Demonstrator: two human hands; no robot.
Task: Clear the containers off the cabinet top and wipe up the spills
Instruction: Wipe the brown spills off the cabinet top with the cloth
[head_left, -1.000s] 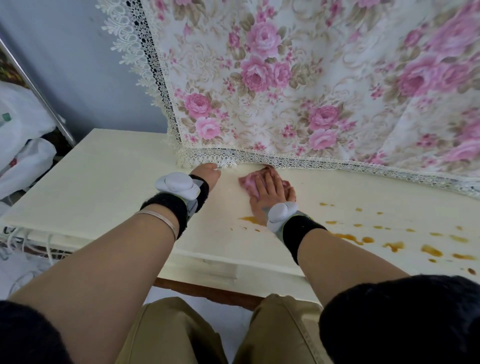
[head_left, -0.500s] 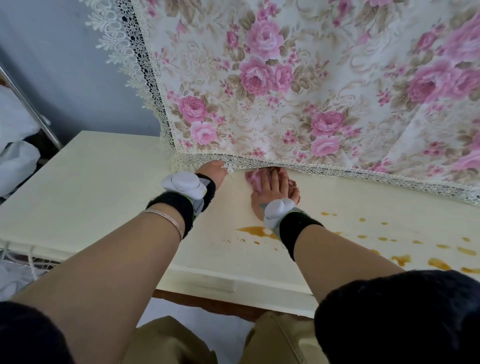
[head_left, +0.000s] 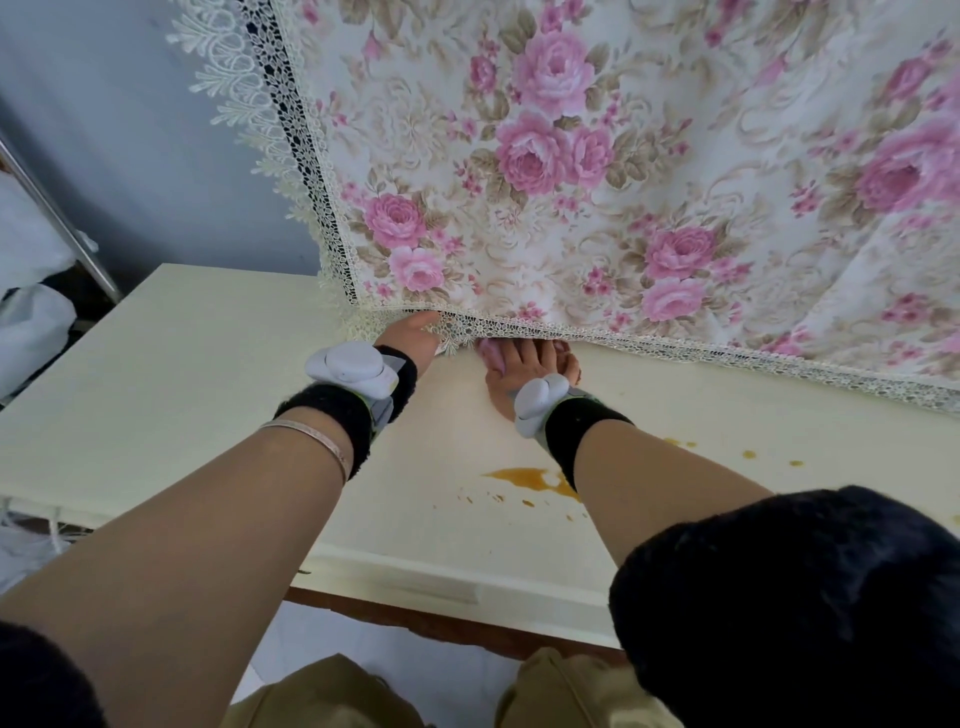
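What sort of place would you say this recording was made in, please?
Probably a room in a home: a cream cabinet top against a blue-grey wall, a lace-edged floral cloth hanging over it, and amber spills being wiped.

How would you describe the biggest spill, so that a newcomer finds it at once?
Start from the cream cabinet top. Near its front edge, just left of the right forearm, lies the largest spill. It is one wide amber puddle, whereas the others are only small scattered drops.
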